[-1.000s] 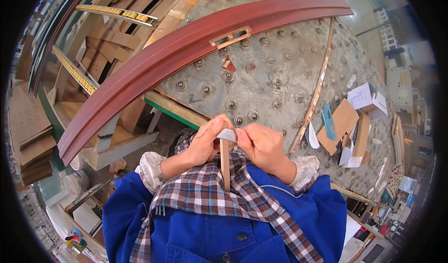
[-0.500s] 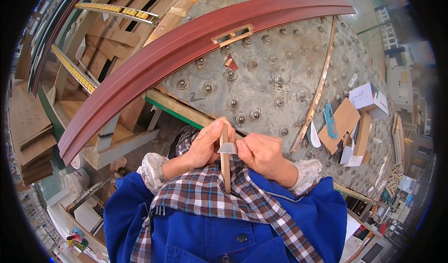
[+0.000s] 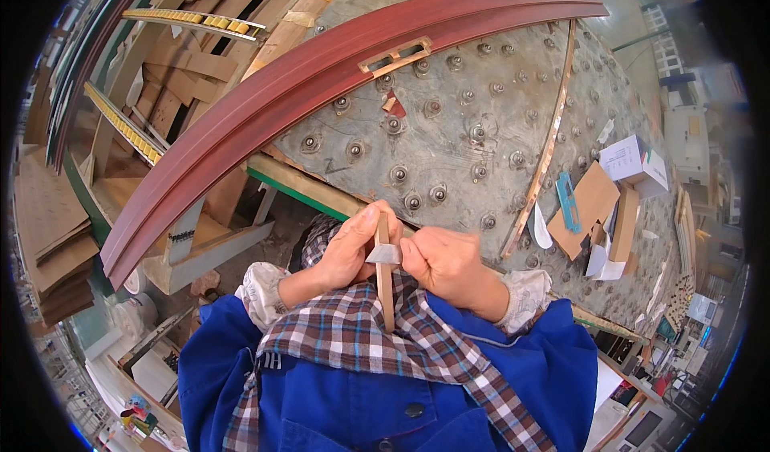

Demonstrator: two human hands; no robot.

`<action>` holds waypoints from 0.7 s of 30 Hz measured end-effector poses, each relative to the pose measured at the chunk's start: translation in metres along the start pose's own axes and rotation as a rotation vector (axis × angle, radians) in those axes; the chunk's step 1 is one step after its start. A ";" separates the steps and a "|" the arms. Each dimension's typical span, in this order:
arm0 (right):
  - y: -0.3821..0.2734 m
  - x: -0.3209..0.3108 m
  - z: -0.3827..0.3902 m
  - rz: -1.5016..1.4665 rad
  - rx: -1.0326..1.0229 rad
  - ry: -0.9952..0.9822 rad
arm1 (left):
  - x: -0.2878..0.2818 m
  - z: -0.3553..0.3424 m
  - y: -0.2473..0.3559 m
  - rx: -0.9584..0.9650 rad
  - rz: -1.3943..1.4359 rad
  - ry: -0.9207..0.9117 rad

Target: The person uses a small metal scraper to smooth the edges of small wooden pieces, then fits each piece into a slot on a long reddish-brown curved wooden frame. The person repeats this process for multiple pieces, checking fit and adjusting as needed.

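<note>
My left hand (image 3: 353, 250) is closed around a thin wooden strip (image 3: 386, 299), its thumb and fingers near the upper end. The strip stands almost upright in the picture, its lower end against the checked apron (image 3: 329, 332). My right hand (image 3: 445, 261) is a fist on a knife, with a short grey blade (image 3: 384, 254) sticking out beside the thumb. The blade lies across the strip and touches it or nearly so. Any handle is hidden inside the right fist.
A long curved red-brown moulding (image 3: 305, 83) with a slotted cutout spans the metal ball-roller table (image 3: 449, 143). To the right lie a narrow curved strip (image 3: 545, 155), a blue-green tool (image 3: 569, 202), cardboard (image 3: 589, 207) and a white box (image 3: 634, 163). Wooden boards (image 3: 52, 235) are stacked at left.
My right hand and the blade have shifted slightly left across the wooden strip, and the blade's tilt has changed. The left hand still grips the strip in about the same place.
</note>
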State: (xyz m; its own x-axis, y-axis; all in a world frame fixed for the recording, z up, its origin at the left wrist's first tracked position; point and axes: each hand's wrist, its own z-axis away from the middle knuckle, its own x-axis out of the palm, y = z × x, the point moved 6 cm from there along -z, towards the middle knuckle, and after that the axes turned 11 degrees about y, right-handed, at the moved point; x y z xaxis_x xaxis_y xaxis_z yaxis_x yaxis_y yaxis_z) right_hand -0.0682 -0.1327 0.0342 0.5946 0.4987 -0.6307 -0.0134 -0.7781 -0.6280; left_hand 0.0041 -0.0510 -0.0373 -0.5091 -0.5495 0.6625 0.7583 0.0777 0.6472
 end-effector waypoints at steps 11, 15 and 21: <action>0.006 0.004 -0.002 0.037 0.018 0.080 | 0.004 0.004 -0.003 -0.113 0.093 0.005; 0.005 0.001 0.002 0.007 0.003 0.046 | 0.000 0.005 -0.005 -0.069 0.005 0.003; -0.003 0.001 0.006 -0.076 -0.051 0.008 | 0.002 0.001 0.000 0.096 -0.036 -0.033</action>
State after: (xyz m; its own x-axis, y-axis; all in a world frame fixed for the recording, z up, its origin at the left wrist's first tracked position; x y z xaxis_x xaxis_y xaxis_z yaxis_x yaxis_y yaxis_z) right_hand -0.0722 -0.1274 0.0329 0.5988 0.5540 -0.5784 0.0728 -0.7569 -0.6495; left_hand 0.0027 -0.0514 -0.0361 -0.5497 -0.5258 0.6492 0.6976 0.1386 0.7029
